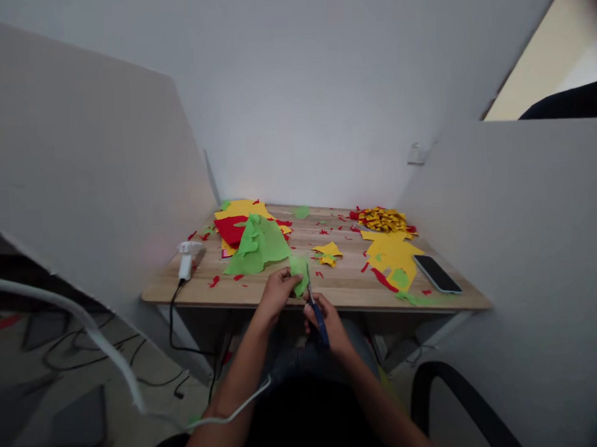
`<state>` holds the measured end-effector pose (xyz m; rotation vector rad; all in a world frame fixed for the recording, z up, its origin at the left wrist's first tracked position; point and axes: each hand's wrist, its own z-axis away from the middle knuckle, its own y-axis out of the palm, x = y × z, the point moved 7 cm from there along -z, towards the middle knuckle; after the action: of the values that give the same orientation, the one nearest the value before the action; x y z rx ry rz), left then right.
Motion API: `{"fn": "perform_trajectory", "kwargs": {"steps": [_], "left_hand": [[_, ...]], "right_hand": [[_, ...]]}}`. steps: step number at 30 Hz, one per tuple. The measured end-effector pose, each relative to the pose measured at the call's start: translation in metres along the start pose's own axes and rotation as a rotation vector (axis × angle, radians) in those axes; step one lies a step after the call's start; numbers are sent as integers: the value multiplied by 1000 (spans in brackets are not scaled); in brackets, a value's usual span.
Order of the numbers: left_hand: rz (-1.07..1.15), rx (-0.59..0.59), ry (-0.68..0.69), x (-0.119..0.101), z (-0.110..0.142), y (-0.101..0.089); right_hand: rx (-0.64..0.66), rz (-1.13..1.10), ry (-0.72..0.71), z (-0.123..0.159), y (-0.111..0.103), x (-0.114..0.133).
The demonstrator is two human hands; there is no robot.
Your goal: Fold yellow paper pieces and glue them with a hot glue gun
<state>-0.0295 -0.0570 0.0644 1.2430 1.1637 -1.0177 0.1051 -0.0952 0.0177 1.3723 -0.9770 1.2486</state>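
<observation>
My left hand [276,290] pinches a small piece of green paper [299,271] just in front of the near edge of the wooden table [342,284]. My right hand [326,322] is closed round the blue handles of a pair of scissors [315,306]; the blades point up into the green paper. Both hands are held over my lap, below the table edge.
On the table lie a pile of green, red and yellow sheets [252,236], a yellow star-like cutout [327,252], a large yellow offcut [393,255], a heap of small cuttings [382,219], a black phone [437,273] and a white charger [185,263]. White partition walls stand on both sides. A chair armrest [452,389] is at lower right.
</observation>
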Motion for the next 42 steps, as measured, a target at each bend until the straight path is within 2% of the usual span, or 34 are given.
{"fn": "perform_trajectory", "kwargs": {"steps": [7,19,33,42], "left_hand": [[19,-17,-20,7,-1,-5],[49,-71,14,4,-1,-3],[56,-6,17,12,6,10],[79,-46,17,7,7,5]], "right_hand": [[-25,-11,26,-1,-5,-10],[-28,-28,4,0,-1,-7],[15,-57,11,2,1,-7],[-21,-67,-2,0,-6,-11]]}}
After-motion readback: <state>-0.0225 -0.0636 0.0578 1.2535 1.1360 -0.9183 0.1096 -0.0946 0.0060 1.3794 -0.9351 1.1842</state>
